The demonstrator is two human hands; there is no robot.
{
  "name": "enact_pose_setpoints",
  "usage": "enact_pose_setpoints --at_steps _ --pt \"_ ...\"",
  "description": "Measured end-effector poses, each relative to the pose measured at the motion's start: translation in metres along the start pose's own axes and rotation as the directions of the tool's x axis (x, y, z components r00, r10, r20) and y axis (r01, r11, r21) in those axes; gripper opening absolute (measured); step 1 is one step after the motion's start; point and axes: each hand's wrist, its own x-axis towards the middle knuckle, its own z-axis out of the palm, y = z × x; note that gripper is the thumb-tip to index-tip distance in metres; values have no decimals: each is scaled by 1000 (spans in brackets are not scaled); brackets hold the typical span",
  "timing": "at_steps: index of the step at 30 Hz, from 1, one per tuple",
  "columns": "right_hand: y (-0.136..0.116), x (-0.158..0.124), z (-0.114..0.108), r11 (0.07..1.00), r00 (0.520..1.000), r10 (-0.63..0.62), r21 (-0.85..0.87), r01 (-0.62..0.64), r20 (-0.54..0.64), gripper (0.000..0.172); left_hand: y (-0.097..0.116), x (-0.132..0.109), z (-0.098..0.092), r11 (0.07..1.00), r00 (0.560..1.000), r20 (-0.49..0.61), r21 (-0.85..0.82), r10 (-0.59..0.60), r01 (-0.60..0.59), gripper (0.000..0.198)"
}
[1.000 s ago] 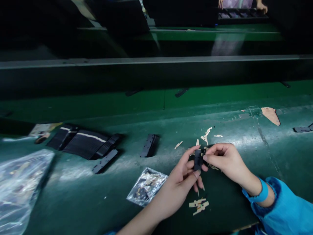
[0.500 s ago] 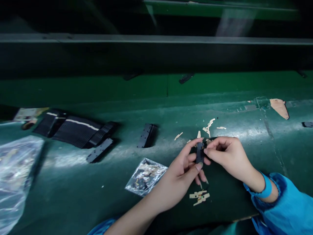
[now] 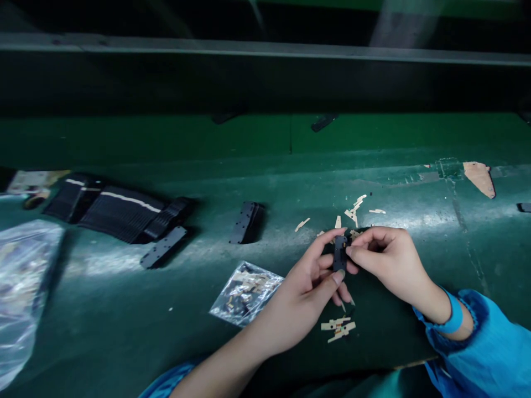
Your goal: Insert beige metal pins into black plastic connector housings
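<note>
My left hand (image 3: 305,293) is closed around a small black plastic block (image 3: 339,255), gripping it upright between thumb and fingertips. Thumb and index finger of my right hand (image 3: 390,254) are pinched together at the block's right side. A tiny brass-coloured spot shows there, and whatever the right fingers hold is too small to make out. Thin cream-coloured pieces (image 3: 353,213) lie scattered just beyond my hands. Nearer to me is a small group of cream pieces with coppery bits (image 3: 341,329). Beside my left wrist lies a clear plastic bag of small parts (image 3: 244,293).
Similar black blocks (image 3: 245,222) lie to the left, one against a row of joined black blocks (image 3: 120,213). A larger clear bag (image 3: 25,276) sits at far left. A tan scrap (image 3: 479,178) is at the right. A dark ledge (image 3: 265,83) crosses the back.
The whole view has shifted slightly, with the table items appearing a little higher. Both hands keep nearly the same pose on the black block.
</note>
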Motion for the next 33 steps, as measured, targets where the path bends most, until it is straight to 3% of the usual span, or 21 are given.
enact_pose_setpoints --at_steps 33 --pt "5 -1 2 999 999 -24 -31 22 -40 9 2 -1 0 1000 1000 12 17 -1 1 55"
